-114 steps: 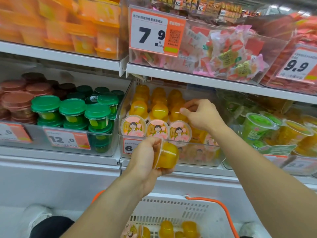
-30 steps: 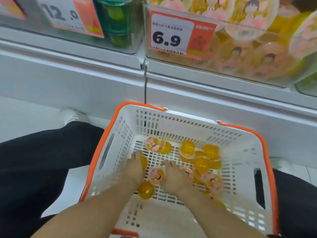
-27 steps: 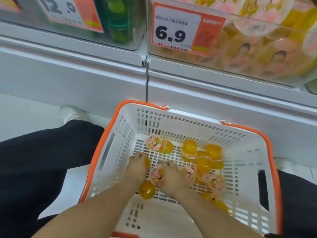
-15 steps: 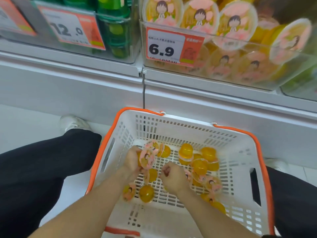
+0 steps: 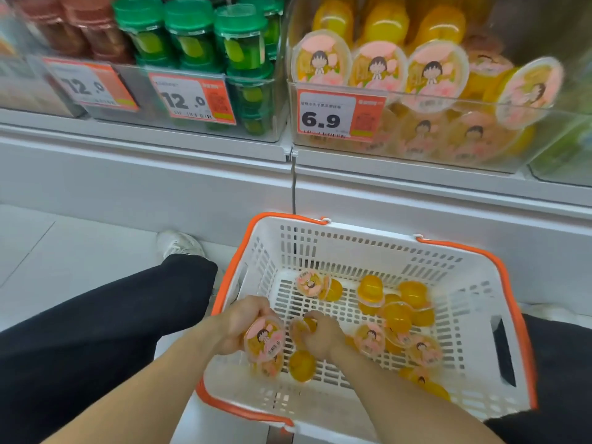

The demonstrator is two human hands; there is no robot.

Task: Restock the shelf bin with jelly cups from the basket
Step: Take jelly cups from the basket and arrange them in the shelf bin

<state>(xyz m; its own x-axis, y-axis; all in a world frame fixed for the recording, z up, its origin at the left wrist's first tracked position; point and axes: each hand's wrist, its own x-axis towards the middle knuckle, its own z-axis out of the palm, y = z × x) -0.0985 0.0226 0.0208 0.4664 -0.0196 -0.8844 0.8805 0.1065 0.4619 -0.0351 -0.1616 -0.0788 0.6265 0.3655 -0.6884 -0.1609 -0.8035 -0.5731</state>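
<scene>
A white basket with an orange rim (image 5: 323, 238) stands on the floor below the shelf, with several yellow jelly cups (image 5: 397, 315) loose on its bottom. My left hand (image 5: 238, 326) is over the basket's left side, closed around a jelly cup with a pink cartoon lid (image 5: 264, 339). Just right of it, my right hand (image 5: 320, 336) grips another yellow jelly cup (image 5: 301, 330). Above, the clear shelf bin (image 5: 423, 149) with the 6.9 price tag (image 5: 339, 115) holds several of the same cups.
Left of that bin, another clear bin (image 5: 192, 123) holds green-lidded cups behind 12.0 tags. A white shelf base (image 5: 416, 200) runs behind the basket. A leg in black trousers (image 5: 112, 318) and a white shoe (image 5: 179, 243) lie left of the basket.
Both hands have lifted from the basket floor, each with a jelly cup in it. The view has tilted up, showing more of the shelf bins.
</scene>
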